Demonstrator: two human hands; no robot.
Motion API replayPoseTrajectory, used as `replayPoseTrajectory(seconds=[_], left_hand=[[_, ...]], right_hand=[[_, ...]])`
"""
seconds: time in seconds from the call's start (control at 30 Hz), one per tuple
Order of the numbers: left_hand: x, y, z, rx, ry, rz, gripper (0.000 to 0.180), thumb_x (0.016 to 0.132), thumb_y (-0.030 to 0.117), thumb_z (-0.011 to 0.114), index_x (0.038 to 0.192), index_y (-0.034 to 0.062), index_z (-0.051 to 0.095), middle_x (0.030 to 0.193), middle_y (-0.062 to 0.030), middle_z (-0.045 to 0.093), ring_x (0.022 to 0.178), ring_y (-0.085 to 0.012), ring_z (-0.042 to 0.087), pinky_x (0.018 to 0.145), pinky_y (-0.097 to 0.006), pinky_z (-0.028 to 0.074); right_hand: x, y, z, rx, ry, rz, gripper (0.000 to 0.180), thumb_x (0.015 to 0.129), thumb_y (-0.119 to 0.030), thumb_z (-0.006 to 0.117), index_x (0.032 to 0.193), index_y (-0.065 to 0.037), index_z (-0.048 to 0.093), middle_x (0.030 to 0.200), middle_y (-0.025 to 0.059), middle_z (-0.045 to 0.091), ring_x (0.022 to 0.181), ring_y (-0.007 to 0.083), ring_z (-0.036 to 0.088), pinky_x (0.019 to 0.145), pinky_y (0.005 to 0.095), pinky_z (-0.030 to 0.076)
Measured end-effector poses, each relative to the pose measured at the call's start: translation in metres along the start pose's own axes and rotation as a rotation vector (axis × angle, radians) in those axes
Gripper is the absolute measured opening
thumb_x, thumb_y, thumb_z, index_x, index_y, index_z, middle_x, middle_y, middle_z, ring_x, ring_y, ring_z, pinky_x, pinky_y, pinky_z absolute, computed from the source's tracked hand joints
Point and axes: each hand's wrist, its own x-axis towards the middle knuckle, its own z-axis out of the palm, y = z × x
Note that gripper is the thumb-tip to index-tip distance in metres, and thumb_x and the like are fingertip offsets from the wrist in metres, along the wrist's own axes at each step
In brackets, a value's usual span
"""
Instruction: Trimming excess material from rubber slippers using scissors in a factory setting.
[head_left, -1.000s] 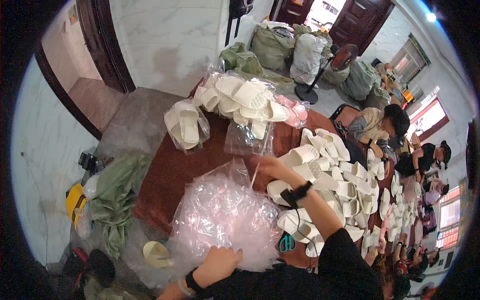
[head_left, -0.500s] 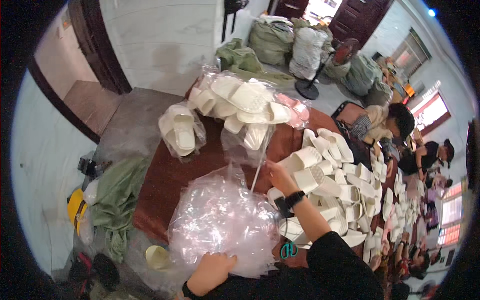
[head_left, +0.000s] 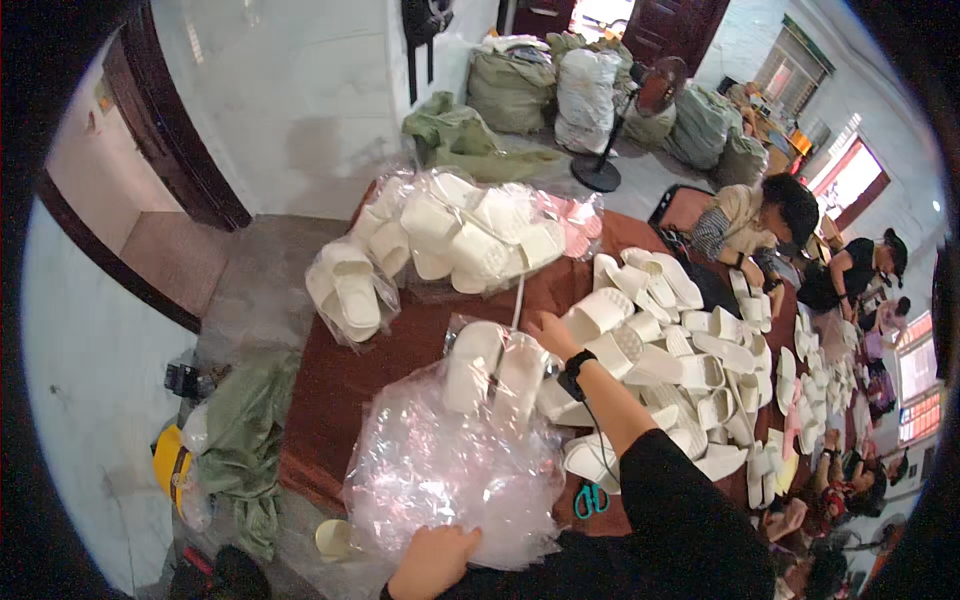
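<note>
At the near edge of a shiny stack of clear plastic bags [head_left: 430,475], my left hand [head_left: 435,560] is closed on the film. A pair of white slippers [head_left: 470,365] lies at the far end of that stack, apparently with film about it. Close to the right slipper of this pair is my right hand [head_left: 555,340], with a black band on the wrist. Its fingers are curled, and what they grip is hidden. A thin white stick [head_left: 518,300] shows right by those fingertips; I cannot tell whether they hold it.
Bagged white slippers [head_left: 480,240] and a pink pair [head_left: 575,225] are heaped at the table's far end. Many loose slippers [head_left: 690,370] cover the right side. Teal scissors [head_left: 590,500] lie near me. Beyond are a fan [head_left: 600,170], full sacks [head_left: 510,90] and a seated person [head_left: 750,215].
A white slipper pair now lies on the far end of the bag stack, where only film showed. My right hand stays near that end. The whole view has shifted slightly.
</note>
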Motion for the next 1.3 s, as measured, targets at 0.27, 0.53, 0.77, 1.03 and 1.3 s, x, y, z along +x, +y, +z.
replayPoseTrajectory(seconds=[0.27, 0.53, 0.77, 1.03, 1.3], left_hand=[[0.002, 0.008, 0.002, -0.002, 0.152, 0.036, 0.016, 0.076, 0.011, 0.05, 0.088, 0.0061, 0.059, 0.063, -0.0137, 0.052, 0.064, -0.0322, 0.057, 0.056, -0.044, 0.043], [0.009, 0.014, 0.008, 0.223, -0.15, -0.019, 0.028, 0.081, 0.015, 0.046, 0.106, 0.0147, 0.058, 0.074, -0.0093, 0.061, 0.069, -0.0296, 0.063, 0.059, -0.044, 0.05], [0.002, 0.016, 0.024, 0.231, -0.006, 0.107, 0.019, 0.078, 0.013, 0.05, 0.094, 0.0116, 0.059, 0.069, -0.0086, 0.061, 0.066, -0.0281, 0.063, 0.057, -0.042, 0.047], [-0.005, 0.028, 0.035, 0.26, 0.008, 0.109, 0.02, 0.078, 0.011, 0.05, 0.095, 0.0121, 0.06, 0.069, -0.0085, 0.06, 0.067, -0.0268, 0.062, 0.06, -0.043, 0.044], [-0.011, 0.037, 0.039, 0.269, 0.024, 0.114, 0.03, 0.07, 0.009, 0.055, 0.099, 0.0136, 0.06, 0.072, -0.0103, 0.06, 0.068, -0.0305, 0.062, 0.058, -0.043, 0.046]], right_hand=[[0.005, 0.011, 0.033, -0.192, -0.306, 0.239, 0.053, 0.088, -0.045, 0.047, 0.116, -0.001, 0.055, 0.107, 0.0238, 0.06, 0.098, 0.0367, 0.058, 0.084, 0.0418, 0.046], [-0.068, 0.033, -0.147, 0.536, -0.161, 0.218, 0.021, 0.08, -0.028, 0.069, 0.083, -0.009, 0.06, 0.062, -0.0048, 0.049, 0.049, 0.0048, 0.039, 0.045, 0.0199, 0.031], [-0.161, 0.017, -0.308, 0.13, 0.216, -0.006, 0.017, 0.085, -0.017, 0.064, 0.079, -0.005, 0.055, 0.06, -0.0037, 0.048, 0.046, 0.0056, 0.043, 0.041, 0.0229, 0.035], [-0.184, 0.047, -0.42, -0.078, 0.534, 0.04, 0.028, 0.087, -0.025, 0.06, 0.094, 0.001, 0.063, 0.074, 0.0044, 0.06, 0.067, 0.0128, 0.053, 0.059, 0.0275, 0.042], [-0.205, 0.078, -0.5, -0.143, 0.821, -0.084, 0.023, 0.082, -0.02, 0.065, 0.095, -0.001, 0.061, 0.078, 0.0053, 0.063, 0.065, 0.0125, 0.056, 0.061, 0.0272, 0.046]])
